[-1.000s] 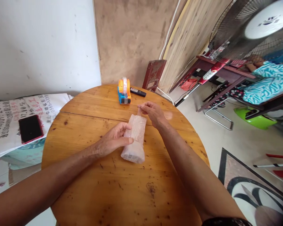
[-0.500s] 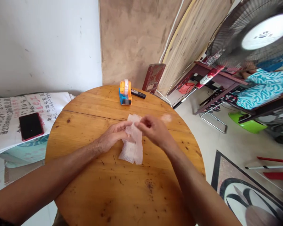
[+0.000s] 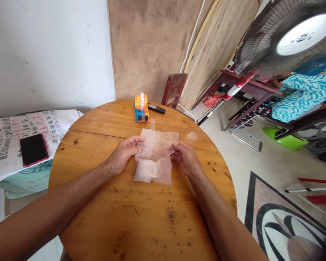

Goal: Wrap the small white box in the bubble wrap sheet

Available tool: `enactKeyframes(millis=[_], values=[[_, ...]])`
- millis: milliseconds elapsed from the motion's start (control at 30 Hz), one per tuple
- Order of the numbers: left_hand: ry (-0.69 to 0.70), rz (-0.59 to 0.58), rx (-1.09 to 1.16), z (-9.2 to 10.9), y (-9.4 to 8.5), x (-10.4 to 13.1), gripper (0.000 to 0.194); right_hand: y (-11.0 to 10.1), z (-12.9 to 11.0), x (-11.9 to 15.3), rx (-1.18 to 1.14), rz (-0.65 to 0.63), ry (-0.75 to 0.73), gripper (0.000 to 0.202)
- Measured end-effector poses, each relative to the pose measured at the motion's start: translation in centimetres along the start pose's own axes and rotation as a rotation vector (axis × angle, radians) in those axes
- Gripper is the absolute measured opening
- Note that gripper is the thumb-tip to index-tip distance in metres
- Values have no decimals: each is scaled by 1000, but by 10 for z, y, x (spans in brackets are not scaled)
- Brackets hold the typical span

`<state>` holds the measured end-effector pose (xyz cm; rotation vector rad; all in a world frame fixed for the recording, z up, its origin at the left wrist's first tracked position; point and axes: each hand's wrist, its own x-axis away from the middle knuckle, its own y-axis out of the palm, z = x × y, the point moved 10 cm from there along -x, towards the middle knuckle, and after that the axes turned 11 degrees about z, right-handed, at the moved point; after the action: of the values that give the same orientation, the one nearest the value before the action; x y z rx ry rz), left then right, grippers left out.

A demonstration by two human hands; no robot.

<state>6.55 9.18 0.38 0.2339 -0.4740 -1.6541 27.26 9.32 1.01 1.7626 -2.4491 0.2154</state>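
Observation:
A sheet of bubble wrap (image 3: 163,143) lies spread over the wooden table (image 3: 103,214), its near part resting around a small white box (image 3: 150,169) with faint red print. My left hand (image 3: 125,154) pinches the sheet's left edge between thumb and fingers. Opposite it, my right hand (image 3: 186,157) grips the right edge. From the far edge a strip of clear tape (image 3: 152,124) sticks out. Beyond the wrap stands an orange and blue tape dispenser (image 3: 141,107), which neither hand touches.
Beside the dispenser lies a black pen-like object (image 3: 156,108). A phone (image 3: 34,149) rests on printed sacks at the left. A chair (image 3: 174,88) stands behind the table. To the right are a standing fan (image 3: 285,47) and a seated person in a patterned garment (image 3: 306,96).
The bubble wrap, folded narrow before, is now opened out sideways, and the white box shows. My right hand has moved down and right to its right edge; the view shifted slightly.

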Motion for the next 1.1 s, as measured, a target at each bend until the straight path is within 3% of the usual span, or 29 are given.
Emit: enactKeyframes(millis=[100, 267, 400, 533, 700, 800, 967, 1100], values=[[87, 17, -146, 5, -2, -1, 39, 9, 5, 3, -90, -79, 14, 22], [416, 196, -659, 29, -13, 6, 24, 24, 4, 10, -146, -195, 10, 23], [390, 111, -752, 24, -3, 9, 35, 31, 2, 16, -191, -230, 28, 23], [391, 107, -780, 24, 1, 12, 38, 45, 0, 27, -293, -299, 73, 20], [345, 86, -603, 17, 1, 8, 32, 61, -1, 39, -250, -373, 82, 30], [243, 50, -448, 13, -1, 3, 22, 52, -2, 30, -192, -303, 34, 31], [158, 290, -262, 25, -37, -9, 23, 5, -9, -2, 16, -4, -197, 32], [178, 358, -285, 28, -52, -19, 33, -14, -7, -15, 130, 93, -294, 29]])
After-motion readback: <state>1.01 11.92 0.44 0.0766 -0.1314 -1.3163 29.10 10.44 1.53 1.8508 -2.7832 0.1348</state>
